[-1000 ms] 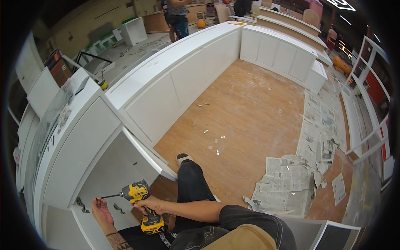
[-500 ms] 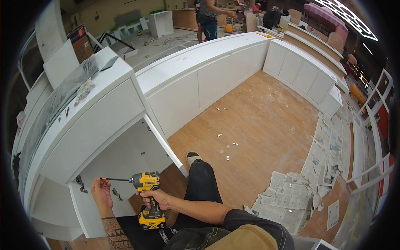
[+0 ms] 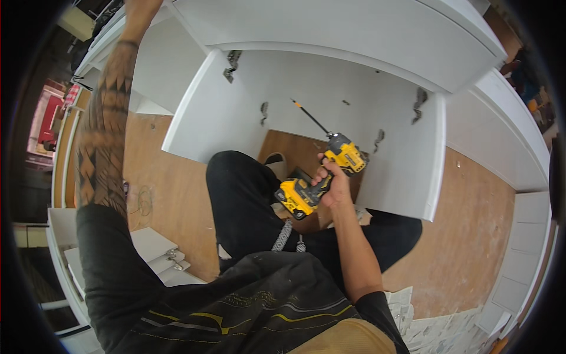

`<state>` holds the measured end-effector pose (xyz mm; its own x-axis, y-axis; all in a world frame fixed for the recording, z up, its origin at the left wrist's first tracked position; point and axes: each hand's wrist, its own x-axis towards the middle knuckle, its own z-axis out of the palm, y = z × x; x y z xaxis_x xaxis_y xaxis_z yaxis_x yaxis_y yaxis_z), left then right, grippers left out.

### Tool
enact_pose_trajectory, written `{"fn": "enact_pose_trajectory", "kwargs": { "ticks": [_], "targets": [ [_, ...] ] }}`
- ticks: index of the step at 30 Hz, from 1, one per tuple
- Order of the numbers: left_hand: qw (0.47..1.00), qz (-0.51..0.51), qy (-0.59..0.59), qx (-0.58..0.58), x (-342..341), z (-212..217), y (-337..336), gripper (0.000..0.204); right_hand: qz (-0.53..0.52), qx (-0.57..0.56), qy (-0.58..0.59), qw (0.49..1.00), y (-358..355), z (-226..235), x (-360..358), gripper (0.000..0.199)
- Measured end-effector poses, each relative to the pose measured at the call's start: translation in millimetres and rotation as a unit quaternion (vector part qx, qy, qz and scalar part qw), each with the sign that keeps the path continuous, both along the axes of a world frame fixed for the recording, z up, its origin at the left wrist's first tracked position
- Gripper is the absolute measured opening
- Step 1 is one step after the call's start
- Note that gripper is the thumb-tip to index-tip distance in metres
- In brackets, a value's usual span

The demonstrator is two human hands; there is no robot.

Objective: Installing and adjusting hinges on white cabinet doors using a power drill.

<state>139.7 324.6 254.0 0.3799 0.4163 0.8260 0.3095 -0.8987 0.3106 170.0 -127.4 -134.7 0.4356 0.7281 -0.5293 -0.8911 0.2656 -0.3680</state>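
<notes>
Nearest the camera is the person's own dark shirt and black-trousered legs, folded on the wood floor (image 3: 471, 248) in front of an open white cabinet (image 3: 354, 76).

The right hand (image 3: 333, 183) is wrapped shut around the grip of a yellow-and-black drill (image 3: 321, 177), fingers curled tight on the handle, battery end toward the knee. The drill is held in the air just above the lap, between the two open doors, its long bit (image 3: 309, 117) angled up and away into the cabinet's opening. The tip touches nothing that I can see.

The left arm (image 3: 106, 130) (heavily tattooed) reaches up past the left door (image 3: 206, 112) toward the top of the picture. The left hand itself is cut off by the frame, so I cannot tell whether it is open or gripping anything.

Farther in, hinges (image 3: 231, 62) sit on the inner face of the left door and on the right door (image 3: 413, 159), with small metal plates on the back panel. Beyond, more white cabinets run along the right, and newspaper (image 3: 436, 330) lies on the floor at lower right.

As I judge it, the risks are these: the long bit could skate across the white panel and scar it if it is set down at this slant, and the drill is held one-handed close to the knee, so a slip or a sudden twist could bring it against the leg.
</notes>
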Motion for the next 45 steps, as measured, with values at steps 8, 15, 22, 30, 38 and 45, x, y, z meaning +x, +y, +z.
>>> {"fn": "enact_pose_trajectory", "kwargs": {
  "ticks": [8, 15, 22, 30, 38, 45],
  "targets": [
    [0.979, -0.142, 0.142, 0.035, -25, 11, 17, 0.056, 0.036, 0.01, -0.042, 0.998, 16, 15, 18, 0.022],
    [0.977, -0.165, 0.128, 0.026, -62, 50, -34, 0.067, 0.102, 0.034, -0.102, 0.989, 32, 39, 35, 0.023],
    [0.982, -0.119, 0.142, 0.05, -82, 68, -58, 0.036, 0.118, 0.054, -0.184, 0.974, 52, 45, 34, 0.018],
    [0.984, -0.112, 0.13, 0.047, -81, 60, -75, 0.033, 0.108, 0.059, -0.188, 0.975, 59, 39, 37, 0.017],
    [0.984, -0.106, 0.14, 0.041, -85, 56, -66, 0.041, 0.123, 0.057, -0.191, 0.972, 62, 42, 38, 0.017],
    [0.987, -0.099, 0.123, 0.024, -84, 53, -74, 0.036, 0.133, 0.056, -0.207, 0.968, 62, 45, 40, 0.017]
  ]
}}
